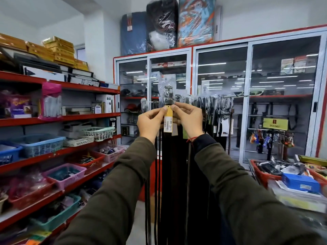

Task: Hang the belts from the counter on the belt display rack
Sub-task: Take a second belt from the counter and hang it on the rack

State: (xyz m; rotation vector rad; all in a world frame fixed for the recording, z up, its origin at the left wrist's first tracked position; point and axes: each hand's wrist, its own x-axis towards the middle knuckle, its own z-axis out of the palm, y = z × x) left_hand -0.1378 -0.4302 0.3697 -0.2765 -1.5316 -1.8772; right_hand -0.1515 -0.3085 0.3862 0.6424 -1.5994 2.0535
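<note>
A dark belt (169, 165) hangs straight down in front of me, its buckle (167, 97) wrapped in clear plastic at the top. A yellow price tag (168, 121) sits just below the buckle. My left hand (150, 121) and my right hand (188, 119) both pinch the belt at the tag, one on each side. Behind my hands runs the belt display rack (231, 96), a horizontal metal bar with several dark belts (215, 110) hanging from it. The buckle is held at about the height of the bar's left end.
Red shelves (92, 116) with plastic baskets (42, 144) line the left side. A glass-door cabinet (247, 103) stands behind the rack. At the right, a counter holds a red basket (261, 175), a blue box (300, 182) and loose packets.
</note>
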